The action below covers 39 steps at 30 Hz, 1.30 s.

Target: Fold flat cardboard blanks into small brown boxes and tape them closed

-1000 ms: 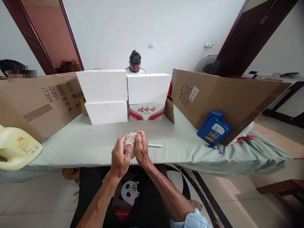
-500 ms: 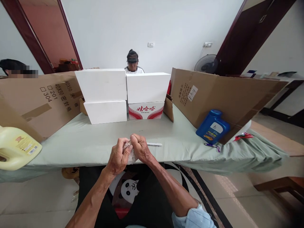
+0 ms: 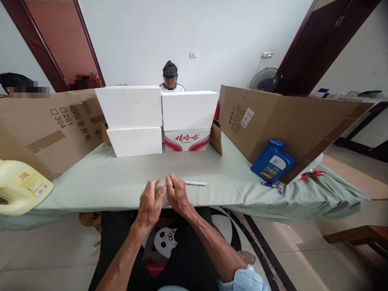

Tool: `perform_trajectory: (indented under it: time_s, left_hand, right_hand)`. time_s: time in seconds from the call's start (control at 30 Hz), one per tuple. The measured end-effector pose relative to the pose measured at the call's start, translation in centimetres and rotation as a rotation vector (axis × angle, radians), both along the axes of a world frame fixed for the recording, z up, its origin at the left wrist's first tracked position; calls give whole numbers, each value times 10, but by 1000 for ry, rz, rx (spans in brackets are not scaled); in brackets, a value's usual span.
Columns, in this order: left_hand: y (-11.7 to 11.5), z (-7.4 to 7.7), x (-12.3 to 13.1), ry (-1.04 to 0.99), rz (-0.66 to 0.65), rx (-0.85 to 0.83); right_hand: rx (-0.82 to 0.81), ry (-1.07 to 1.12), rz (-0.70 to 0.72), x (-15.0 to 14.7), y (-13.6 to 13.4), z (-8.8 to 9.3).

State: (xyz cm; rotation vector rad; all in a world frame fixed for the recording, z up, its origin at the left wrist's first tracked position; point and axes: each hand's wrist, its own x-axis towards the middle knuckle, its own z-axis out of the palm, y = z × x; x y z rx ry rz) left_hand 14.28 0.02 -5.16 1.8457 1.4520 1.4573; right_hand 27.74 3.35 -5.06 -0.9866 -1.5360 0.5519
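Observation:
At the table's front edge, my left hand [image 3: 151, 202] and my right hand [image 3: 176, 193] are close together, both with curled fingers. Between them they grip a crumpled clear plastic bag [image 3: 165, 200]; its lower part shows under the thumbs, and what it contains cannot be made out. A slim white pen-like stick [image 3: 196, 183] lies on the green tablecloth [image 3: 127, 173] just right of my right hand, its left end hidden behind that hand.
Stacked white boxes [image 3: 130, 107] stand across the table, one with red print [image 3: 187, 140]. Cardboard panels [image 3: 54, 133] flank both sides. A yellow jug [image 3: 26, 188] is at left, a blue bottle [image 3: 273, 161] and purple item [image 3: 271, 186] at right. A person [image 3: 170, 81] sits beyond the boxes.
Both hands have shifted slightly, still gripping the plastic bag. The right hand has turned a little and its fingers lie more upright; less of the bag shows below. The view has moved slightly.

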Motion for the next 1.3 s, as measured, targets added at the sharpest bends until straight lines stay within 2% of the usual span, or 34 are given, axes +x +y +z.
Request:
perform_trajectory:
  time_s: [0.13,0.33,0.5,0.63,0.7,0.77,0.9,1.0,1.1,1.2,1.3]
  left_hand:
    - [-2,-6,8,-92,6,-62]
    - [3,-10,11,-84,-51,-83]
    - [34,-18,-1,-76,-34,-92]
    - [67,-14,-12,-76,-31,-87]
    - [84,-12,-16,-73,-53,-95]
    - [99,-14,-22,-72,-51,-101]
    - [115,-37,-41,-43,26,-113]
    - [109,-64,-53,28,32,-122]
    - [96,-89,-58,92,27,-114]
    - [84,-107,-61,130,38,-105]
    - [77,-118,-65,153,51,-97]
  right_hand:
    - [-106,98,74,-5,-8,-9]
    - [-262,206,181,-6,-7,-26]
    - [-204,129,188,5,11,-32]
    - [-116,-19,229,20,33,-25]
    - [-108,-25,218,27,49,-23]
    - [-136,13,116,36,72,-24]
    - [-263,80,-133,59,140,-30]
    - [-327,68,-246,74,196,-39]
    - [-379,30,-343,77,241,-53]
    - [-422,-35,-402,75,269,-69]
    - [-441,-141,-380,74,283,-81]
